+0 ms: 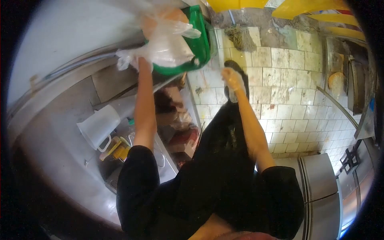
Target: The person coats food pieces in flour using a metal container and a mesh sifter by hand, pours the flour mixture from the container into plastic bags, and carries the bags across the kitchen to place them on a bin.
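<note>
My left hand (pixel 143 65) grips a translucent white plastic bag (pixel 170 46) at its gathered edge; plastic partly covers the fingers. The bag hangs over a green bin (pixel 204 48) and is blurred by motion. Something orange (pixel 166 20) shows behind or through the plastic; I cannot tell what it is. My right hand (pixel 233 79) is apart from the bag, above the floor and in front of my dark shoe (pixel 231 65). Its fingers are curled in, and nothing shows in them.
On the steel counter (pixel 68 132) at left stand a white pitcher (pixel 100 125) and a yellow item (pixel 119 151). Boxes and bags (pixel 180 120) sit on a shelf below. A mop head (pixel 240 38) lies on the tiled floor (pixel 292 92). Steel kitchen units (pixel 320 176) line the right.
</note>
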Available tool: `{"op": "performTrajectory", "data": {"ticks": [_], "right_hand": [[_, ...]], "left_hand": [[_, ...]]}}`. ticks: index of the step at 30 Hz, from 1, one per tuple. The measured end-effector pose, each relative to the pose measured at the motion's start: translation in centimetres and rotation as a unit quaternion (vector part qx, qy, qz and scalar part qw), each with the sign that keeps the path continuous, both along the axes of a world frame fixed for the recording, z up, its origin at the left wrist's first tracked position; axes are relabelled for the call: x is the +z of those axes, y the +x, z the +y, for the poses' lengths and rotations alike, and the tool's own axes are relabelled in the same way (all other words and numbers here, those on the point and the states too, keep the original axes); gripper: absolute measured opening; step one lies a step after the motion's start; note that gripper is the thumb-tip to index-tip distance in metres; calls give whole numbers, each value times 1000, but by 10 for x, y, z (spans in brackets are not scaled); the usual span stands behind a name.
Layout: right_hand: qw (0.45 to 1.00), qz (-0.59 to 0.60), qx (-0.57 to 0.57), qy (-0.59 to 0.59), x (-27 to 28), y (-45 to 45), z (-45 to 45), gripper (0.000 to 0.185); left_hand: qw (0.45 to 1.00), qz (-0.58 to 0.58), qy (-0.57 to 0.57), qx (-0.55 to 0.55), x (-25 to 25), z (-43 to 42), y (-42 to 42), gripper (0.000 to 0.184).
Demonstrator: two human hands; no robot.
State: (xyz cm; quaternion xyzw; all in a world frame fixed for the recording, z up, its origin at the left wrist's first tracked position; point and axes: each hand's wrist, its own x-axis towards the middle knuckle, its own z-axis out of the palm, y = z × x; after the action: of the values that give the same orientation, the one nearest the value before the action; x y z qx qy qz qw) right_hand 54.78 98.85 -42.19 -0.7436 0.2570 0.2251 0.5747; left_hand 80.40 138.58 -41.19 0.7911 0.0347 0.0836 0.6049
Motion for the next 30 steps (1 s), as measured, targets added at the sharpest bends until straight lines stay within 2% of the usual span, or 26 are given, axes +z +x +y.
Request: {"op": "performTrajectory", "data": {"ticks": [2,4,5,7,8,9,10,11,12,13,15,19,21,27,30], "right_hand": [[999,-21,45,-14,-11,12,15,43],[994,-45,91,-26,-48,25,49,44],[992,-88,88,14,-77,30,73,45],[986,-131,86,57,-77,51,96,46],[982,-76,20,174,-73,62,103,46],[957,-18,-46,286,-61,72,105,46],[957,-16,-39,288,-51,78,108,46],[952,13,-83,295,-42,86,109,43],[945,41,-124,299,-36,92,111,41],[947,40,-113,297,-32,95,112,41],[885,42,-231,402,-22,100,113,44],[933,30,-95,345,-8,105,101,47],[944,85,-119,296,1,103,99,49],[942,85,-88,313,7,80,67,49],[950,123,10,287,32,77,37,43]], "left_hand": [[1000,6,-14,8,-1,2,2,26],[999,10,-40,21,-4,8,1,28],[998,11,-56,27,-6,11,0,29],[994,6,-95,46,-16,22,-3,31],[991,-1,-122,50,-22,29,-8,31],[993,-50,41,103,-21,24,-15,32],[992,-50,43,110,-6,11,-24,32],[981,-29,143,126,23,-13,-31,30],[972,-19,190,139,55,-43,-34,29],[959,-8,237,153,88,-73,-36,29],[957,8,243,158,79,-66,-38,29],[971,44,176,158,11,-23,-30,31],[969,60,157,182,-16,-9,-28,32],[948,109,181,240,62,-62,-47,48],[941,130,177,258,89,-76,-58,57]]}}
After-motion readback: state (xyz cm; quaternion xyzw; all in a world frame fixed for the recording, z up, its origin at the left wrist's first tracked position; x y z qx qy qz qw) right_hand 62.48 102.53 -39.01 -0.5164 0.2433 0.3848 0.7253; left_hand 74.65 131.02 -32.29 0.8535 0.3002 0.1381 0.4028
